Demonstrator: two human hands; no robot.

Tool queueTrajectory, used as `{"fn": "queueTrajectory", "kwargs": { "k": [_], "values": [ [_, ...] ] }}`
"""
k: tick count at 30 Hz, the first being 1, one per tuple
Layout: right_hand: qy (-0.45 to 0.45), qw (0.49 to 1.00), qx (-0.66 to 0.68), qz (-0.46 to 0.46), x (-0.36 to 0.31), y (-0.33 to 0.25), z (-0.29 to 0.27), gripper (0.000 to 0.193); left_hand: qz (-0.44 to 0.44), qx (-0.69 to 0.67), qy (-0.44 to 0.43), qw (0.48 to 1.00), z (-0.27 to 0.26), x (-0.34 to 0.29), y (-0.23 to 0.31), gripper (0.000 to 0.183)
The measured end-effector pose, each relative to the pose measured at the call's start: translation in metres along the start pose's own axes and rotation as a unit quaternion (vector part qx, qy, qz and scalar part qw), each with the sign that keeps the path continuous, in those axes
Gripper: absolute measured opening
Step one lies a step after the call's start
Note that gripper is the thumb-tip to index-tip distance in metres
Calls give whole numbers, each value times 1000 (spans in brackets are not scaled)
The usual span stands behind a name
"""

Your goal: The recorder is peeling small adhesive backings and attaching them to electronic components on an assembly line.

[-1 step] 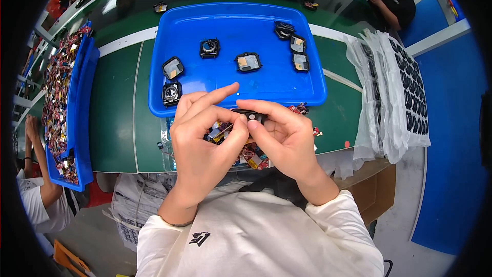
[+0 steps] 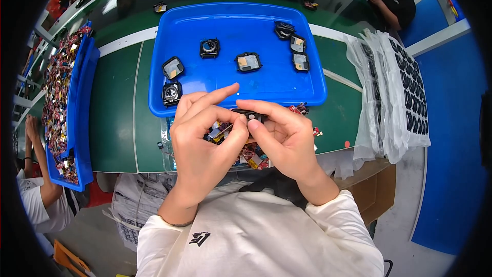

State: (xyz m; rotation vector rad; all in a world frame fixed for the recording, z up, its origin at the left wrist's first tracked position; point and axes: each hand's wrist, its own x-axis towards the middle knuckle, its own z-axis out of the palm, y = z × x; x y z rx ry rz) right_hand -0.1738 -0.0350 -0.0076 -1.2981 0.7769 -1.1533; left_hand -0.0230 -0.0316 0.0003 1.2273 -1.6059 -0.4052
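Just in front of the blue tray [image 2: 238,9], a small black watch case [image 2: 254,115] is held up on edge, with a pale round spot on its side. My right hand [image 2: 287,138] grips it between thumb and fingers. From the other side, the thumb and index finger of my left hand [image 2: 197,136] pinch at its left edge, the other fingers raised. Any small part between those fingertips is hidden. In the tray lie several black watch cases, among them one with a round centre [image 2: 209,47] and one with a silvery-grey inside [image 2: 248,62].
Beneath my hands sits a clear container of small coloured parts [image 2: 256,161]. At left stands a long blue bin [image 2: 82,118] heaped with similar parts. Plastic-wrapped sheets of black pieces [image 2: 410,92] stand at the right edge of the green table [image 2: 115,123]. Other people work around.
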Motion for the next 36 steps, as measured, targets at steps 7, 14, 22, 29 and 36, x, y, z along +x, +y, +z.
{"fn": "queueTrajectory", "kwargs": {
  "k": [7, 14, 22, 29, 36],
  "values": [
    [35, 996, -67, -51, -1, 0, -1, 23, 21, 6, 2, 1000, 2, -2, 3, 8],
    [86, 995, -24, -43, 1, -4, -7, 21, 70, 36, 36, 996, -7, -9, 5, 17],
    [81, 980, -110, -144, 4, 3, -4, 17, -251, -372, -82, 890, -15, -17, 1, 8],
    [56, 987, -113, -98, 3, -1, -4, 17, -265, -370, -71, 888, -8, -17, -7, 12],
    [36, 988, -86, -125, -2, 2, -2, 25, -207, -338, -40, 917, -5, -20, -8, 19]
  ]
}}
